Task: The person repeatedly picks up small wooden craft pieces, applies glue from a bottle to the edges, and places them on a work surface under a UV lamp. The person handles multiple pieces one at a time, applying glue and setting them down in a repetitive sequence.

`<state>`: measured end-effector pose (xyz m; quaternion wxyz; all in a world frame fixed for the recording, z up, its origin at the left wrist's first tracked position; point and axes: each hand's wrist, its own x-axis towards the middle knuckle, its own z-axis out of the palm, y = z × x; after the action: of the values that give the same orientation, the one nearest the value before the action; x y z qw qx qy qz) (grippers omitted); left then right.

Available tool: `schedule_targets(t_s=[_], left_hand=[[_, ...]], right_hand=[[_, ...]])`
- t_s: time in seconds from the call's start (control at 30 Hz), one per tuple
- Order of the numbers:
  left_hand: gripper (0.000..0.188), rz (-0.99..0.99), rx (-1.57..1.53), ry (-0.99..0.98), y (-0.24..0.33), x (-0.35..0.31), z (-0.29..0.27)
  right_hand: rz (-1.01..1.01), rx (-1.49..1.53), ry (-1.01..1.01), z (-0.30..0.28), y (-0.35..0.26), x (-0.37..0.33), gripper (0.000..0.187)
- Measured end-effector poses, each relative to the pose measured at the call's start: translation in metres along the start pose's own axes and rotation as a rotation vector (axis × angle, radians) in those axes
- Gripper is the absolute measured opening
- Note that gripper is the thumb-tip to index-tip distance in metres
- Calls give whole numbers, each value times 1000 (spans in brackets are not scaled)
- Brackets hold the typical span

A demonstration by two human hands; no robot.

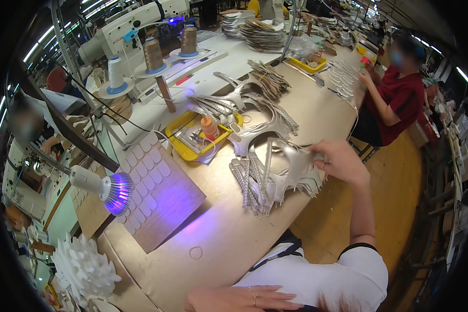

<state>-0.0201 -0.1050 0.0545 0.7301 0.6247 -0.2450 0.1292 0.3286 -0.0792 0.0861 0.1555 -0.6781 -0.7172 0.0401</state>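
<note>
My right hand (342,162) is closed on the edge of a silvery-white shoe upper piece (298,165), at the right end of a heap of such pieces. The held piece is slightly blurred, and my fingertips are partly hidden. Under and beside it lie braided silver straps (252,182) and more cut shoe upper pieces (257,130). At the lower edge my left hand (239,299) rests palm down near my body, fingers stretched out and holding nothing, with a ring on one finger.
A yellow tray (184,148) holds an orange bottle (209,127) and small tools. Left of it, a purple-glowing lamp (117,193) hangs over a board (174,208) with rows of rounded white pieces. Thread cones (153,54) and a sewing machine (135,26) stand behind. A co-worker (395,93) sits far right.
</note>
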Motion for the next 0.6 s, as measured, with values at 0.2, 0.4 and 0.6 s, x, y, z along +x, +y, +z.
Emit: schedule_targets(t_s=[0.2, 0.4, 0.6], left_hand=[[47, -282, 205, 390, -8, -36, -10], [57, -455, 571, 1123, -40, -70, -8], [68, -82, 63, 1597, -55, -95, -6]], right_hand=[[225, 762, 570, -19, -16, -19, 23], [269, 1513, 62, 86, -76, 4, 31], [317, 1761, -357, 196, -150, 11, 28]])
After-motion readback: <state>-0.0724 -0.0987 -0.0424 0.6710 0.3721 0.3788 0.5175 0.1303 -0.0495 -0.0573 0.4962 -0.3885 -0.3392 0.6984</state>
